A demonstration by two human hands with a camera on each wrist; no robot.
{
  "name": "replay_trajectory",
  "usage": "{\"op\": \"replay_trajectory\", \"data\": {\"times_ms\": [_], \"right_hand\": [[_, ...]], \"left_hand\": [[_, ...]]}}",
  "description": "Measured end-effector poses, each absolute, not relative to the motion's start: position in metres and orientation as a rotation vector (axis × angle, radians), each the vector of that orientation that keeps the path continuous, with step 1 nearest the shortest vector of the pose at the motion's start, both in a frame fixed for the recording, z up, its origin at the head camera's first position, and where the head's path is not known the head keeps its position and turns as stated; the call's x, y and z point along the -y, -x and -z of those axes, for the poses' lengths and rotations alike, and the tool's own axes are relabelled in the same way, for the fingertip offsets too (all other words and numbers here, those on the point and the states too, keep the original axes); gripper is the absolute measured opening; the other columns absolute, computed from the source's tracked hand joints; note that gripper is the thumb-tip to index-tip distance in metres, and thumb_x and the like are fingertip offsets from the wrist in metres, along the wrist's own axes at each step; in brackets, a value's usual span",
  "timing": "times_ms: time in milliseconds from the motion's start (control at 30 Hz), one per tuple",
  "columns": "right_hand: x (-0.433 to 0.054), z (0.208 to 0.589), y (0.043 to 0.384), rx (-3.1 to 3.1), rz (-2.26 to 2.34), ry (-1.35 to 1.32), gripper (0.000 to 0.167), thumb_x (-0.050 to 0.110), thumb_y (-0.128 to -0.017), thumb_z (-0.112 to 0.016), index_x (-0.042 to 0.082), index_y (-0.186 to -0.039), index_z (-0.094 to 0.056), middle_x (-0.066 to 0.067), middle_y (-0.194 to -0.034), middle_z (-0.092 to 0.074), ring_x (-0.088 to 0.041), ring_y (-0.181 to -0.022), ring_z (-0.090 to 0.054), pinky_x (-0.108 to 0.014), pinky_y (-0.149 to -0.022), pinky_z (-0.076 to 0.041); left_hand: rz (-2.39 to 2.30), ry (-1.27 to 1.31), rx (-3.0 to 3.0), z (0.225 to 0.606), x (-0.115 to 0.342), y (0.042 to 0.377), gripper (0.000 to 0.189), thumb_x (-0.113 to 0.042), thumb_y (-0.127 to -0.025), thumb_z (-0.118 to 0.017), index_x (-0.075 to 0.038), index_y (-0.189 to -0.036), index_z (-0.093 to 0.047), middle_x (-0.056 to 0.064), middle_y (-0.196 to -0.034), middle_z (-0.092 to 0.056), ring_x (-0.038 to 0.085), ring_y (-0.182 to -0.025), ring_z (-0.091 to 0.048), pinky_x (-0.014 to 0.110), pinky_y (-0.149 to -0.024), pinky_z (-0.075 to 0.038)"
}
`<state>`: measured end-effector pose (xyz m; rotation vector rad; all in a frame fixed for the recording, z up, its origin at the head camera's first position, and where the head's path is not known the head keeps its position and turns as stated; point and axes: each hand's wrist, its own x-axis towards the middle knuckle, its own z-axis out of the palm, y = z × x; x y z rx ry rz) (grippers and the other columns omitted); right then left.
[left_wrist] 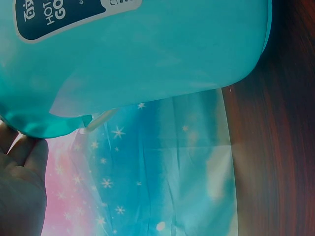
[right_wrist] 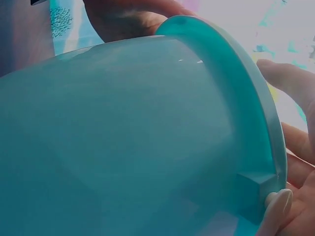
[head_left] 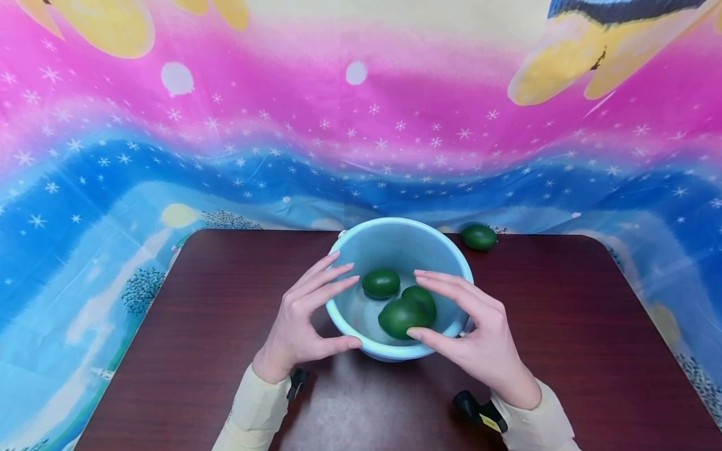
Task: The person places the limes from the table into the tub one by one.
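A light blue bucket (head_left: 389, 349) stands on the table with its mouth facing me. Inside lie three smooth, dark green oval fruits: one at the left (head_left: 380, 284), a larger-looking one in front (head_left: 397, 317) and another (head_left: 425, 300) partly hidden behind it. My left hand (head_left: 299, 322) is at the bucket's left side, fingers spread over the rim and thumb by the near rim. On the other side my right hand (head_left: 479, 322) spreads its fingers over the mouth, its thumb overlapping the front fruit in the head view. Neither hand holds a fruit.
A similar green fruit (head_left: 479, 237) sits by the far table edge, right of the bucket. The dark reddish-brown table (head_left: 225, 313) extends to both sides. Behind it hangs a patterned pink and blue cloth (head_left: 304, 144). A pale handle (left_wrist: 101, 120) shows along the bucket.
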<state>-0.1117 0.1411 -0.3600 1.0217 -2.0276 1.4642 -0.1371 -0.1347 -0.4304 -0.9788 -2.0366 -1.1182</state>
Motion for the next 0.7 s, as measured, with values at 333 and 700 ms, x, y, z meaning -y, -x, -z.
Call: {"op": "replay_trajectory", "data": {"times_ms": [333,700], "right_hand": [[-0.1424,0.36,0.111,2.059,-1.489,-0.999,0.051,0.029,-0.086,-0.085,-0.001,-0.125,-0.069,-0.019,-0.123,-0.068,-0.025,-0.119,-0.063,-0.029,-0.104,-0.046],[-0.1457,0.3621,0.11,2.088,-1.531,-0.957,0.05,0.011,-0.082,-0.088,-0.001,-0.126,-0.069,-0.016,-0.125,-0.068,-0.024,-0.121,-0.062,-0.029,-0.105,-0.046]], "left_hand": [[1.12,0.976,2.037,0.4312,0.1344,0.1372,0.076,-0.064,-0.083,-0.076,-0.002,-0.128,-0.07,0.011,-0.136,-0.063,0.043,-0.134,-0.048,0.051,-0.112,-0.039],[1.122,0.979,2.026,0.4317,0.1344,0.1379,0.076,-0.063,-0.082,-0.076,-0.004,-0.129,-0.07,0.012,-0.136,-0.063,0.044,-0.134,-0.048,0.05,-0.112,-0.039]]}}
